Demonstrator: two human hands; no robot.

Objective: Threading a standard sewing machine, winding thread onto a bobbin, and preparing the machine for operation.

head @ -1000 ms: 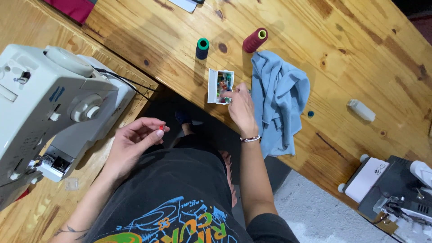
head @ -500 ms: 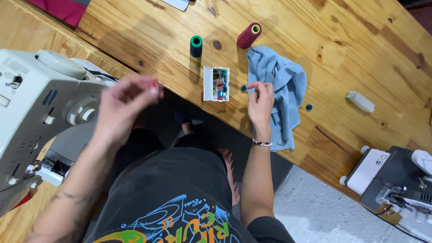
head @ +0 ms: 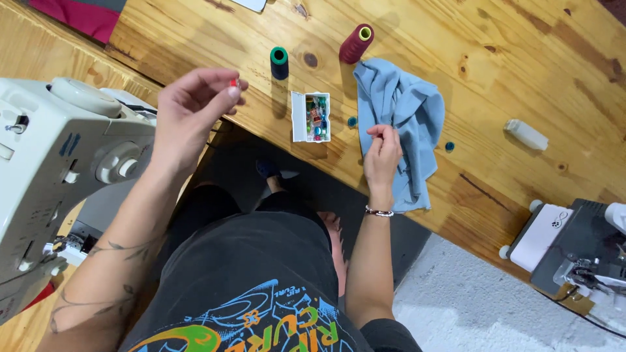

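the left hand (head: 192,107) was raised above the worktop (head: 521,58) edge, fingertips pinched together on a small red thing (head: 233,83), too tiny to tell what it was; the right hand (head: 381,153) rested on the blue cloth (head: 404,111), its fingers closed on a fold of it; between the hands lay a small white box (head: 310,117), open, with bright bits inside; a green thread spool (head: 279,62) and a maroon thread cone (head: 356,44) stood behind it; a white sewing machine (head: 59,176) sat at the left.
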